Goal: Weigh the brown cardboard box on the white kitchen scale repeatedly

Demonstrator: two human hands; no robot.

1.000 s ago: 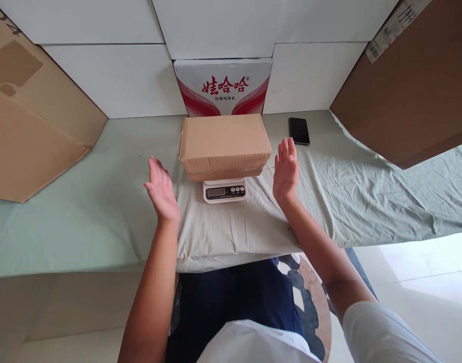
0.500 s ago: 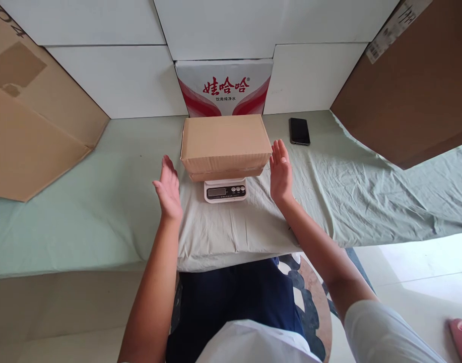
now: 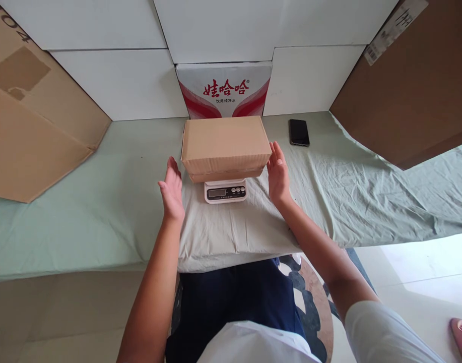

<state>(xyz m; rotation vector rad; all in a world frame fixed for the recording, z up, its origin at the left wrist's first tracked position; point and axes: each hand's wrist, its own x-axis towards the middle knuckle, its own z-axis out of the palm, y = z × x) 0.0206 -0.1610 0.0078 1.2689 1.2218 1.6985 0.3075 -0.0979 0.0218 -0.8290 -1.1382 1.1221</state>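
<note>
Two open hands flank your box (image 3: 225, 143), which sits on the scale (image 3: 225, 191): your left hand (image 3: 172, 189) flat and empty just beside it, your right hand (image 3: 278, 171) near its right end, gripping nothing.

Bench (image 3: 83, 222) before me, draped in a pale green cloth (image 3: 359, 191). On the cloth: scale (image 3: 225, 191) at centre, phone (image 3: 299, 132) at back right, cardboard sheets (image 3: 34, 131) leaning at both ends.
</note>
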